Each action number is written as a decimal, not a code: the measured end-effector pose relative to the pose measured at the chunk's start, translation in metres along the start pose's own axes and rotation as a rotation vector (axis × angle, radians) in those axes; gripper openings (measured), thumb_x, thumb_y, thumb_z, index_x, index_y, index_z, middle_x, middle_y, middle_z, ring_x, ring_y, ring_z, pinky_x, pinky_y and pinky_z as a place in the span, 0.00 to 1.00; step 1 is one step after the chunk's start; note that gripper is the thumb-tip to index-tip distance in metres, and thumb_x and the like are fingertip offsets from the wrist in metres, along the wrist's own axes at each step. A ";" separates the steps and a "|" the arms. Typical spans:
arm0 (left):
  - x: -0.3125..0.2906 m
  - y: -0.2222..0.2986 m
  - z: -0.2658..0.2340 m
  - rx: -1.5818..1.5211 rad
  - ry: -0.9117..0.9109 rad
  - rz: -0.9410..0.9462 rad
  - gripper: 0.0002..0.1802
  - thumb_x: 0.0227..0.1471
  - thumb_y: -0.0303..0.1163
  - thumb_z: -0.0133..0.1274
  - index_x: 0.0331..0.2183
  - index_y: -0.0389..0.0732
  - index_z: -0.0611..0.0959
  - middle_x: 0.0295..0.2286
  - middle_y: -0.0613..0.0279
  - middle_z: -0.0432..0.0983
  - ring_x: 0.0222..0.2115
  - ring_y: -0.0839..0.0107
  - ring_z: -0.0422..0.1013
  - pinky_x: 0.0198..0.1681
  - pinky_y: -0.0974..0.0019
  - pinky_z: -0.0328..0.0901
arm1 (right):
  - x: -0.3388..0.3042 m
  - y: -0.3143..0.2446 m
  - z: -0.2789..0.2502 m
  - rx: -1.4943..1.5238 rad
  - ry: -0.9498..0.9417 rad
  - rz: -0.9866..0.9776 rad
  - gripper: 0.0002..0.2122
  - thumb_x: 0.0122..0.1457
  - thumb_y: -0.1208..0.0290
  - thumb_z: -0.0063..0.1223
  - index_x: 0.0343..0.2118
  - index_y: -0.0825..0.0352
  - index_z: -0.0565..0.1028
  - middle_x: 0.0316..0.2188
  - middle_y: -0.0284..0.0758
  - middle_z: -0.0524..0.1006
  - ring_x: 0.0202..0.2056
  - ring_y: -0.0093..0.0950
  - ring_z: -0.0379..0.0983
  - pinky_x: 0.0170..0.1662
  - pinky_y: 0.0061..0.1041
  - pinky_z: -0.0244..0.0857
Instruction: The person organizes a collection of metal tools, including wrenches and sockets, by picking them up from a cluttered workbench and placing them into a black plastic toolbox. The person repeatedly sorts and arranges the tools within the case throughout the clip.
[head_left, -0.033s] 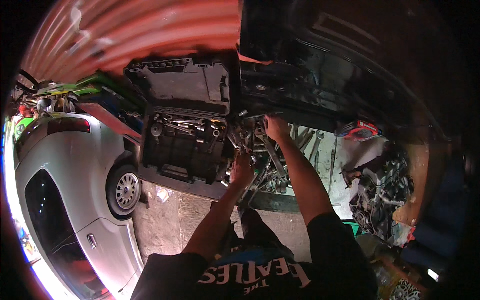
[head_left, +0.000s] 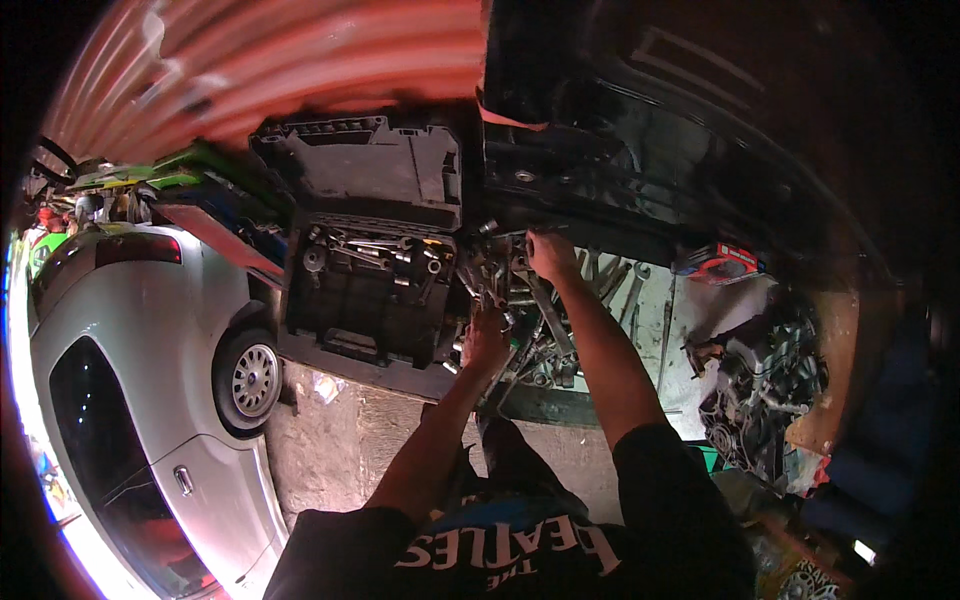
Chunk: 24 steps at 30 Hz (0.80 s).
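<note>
Two hands (head_left: 487,338) among loose hand tools (head_left: 548,322) beside an open toolbox (head_left: 345,316)

The loose hand tools, wrenches among them, lie heaped just right of the toolbox. The left hand reaches the heap's near side, close to the toolbox's right edge, its fingers extended onto the metal; whether they pinch a tool, I cannot tell. The right hand, farther from the toolbox, is at the heap's far side with fingers curled; what they close on, if anything, is hidden.

Inside the toolbox, combination wrenches (head_left: 372,243) lie along the far side; its lid (head_left: 350,172) stands open behind. Right of the toolbox, past the heap, are a red-and-black box (head_left: 720,263) and a greasy engine (head_left: 765,385). Left of the toolbox stands a silver car (head_left: 150,330), its wheel (head_left: 254,380) nearest. Beyond the toolbox rises a red corrugated panel (head_left: 290,50); concrete floor (head_left: 335,430) shows in front.
</note>
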<state>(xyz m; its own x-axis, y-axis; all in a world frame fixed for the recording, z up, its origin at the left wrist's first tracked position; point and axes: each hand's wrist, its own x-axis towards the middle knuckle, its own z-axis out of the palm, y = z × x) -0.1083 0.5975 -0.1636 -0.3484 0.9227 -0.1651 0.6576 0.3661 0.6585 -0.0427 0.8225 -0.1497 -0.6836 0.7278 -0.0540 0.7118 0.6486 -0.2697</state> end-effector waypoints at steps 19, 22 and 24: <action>0.005 0.005 -0.014 -0.025 0.032 0.061 0.26 0.42 0.24 0.53 0.47 0.39 0.69 0.44 0.51 0.66 0.49 0.51 0.61 0.50 0.52 0.62 | 0.053 -0.079 0.091 0.023 -0.166 0.281 0.14 0.53 0.62 0.51 0.38 0.66 0.77 0.39 0.44 0.78 0.42 0.41 0.75 0.44 0.37 0.70; 0.000 0.001 -0.016 -0.002 0.012 -0.002 0.27 0.43 0.25 0.53 0.49 0.39 0.69 0.46 0.51 0.65 0.50 0.51 0.61 0.51 0.53 0.61 | 0.050 -0.087 0.079 0.072 -0.219 0.272 0.11 0.50 0.67 0.51 0.34 0.67 0.78 0.35 0.44 0.78 0.39 0.43 0.76 0.42 0.39 0.70; -0.002 0.001 -0.016 0.033 -0.018 0.005 0.29 0.43 0.26 0.53 0.50 0.39 0.68 0.47 0.51 0.65 0.50 0.52 0.61 0.52 0.53 0.61 | 0.046 -0.083 0.069 0.135 -0.204 0.283 0.10 0.49 0.68 0.51 0.32 0.66 0.78 0.33 0.44 0.79 0.37 0.44 0.76 0.40 0.41 0.70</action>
<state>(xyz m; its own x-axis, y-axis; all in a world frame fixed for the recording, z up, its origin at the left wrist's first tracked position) -0.1178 0.5945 -0.1507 -0.3329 0.9266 -0.1751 0.6810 0.3647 0.6350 -0.1442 0.7865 -0.1965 -0.4909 0.8057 -0.3315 0.8588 0.3834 -0.3399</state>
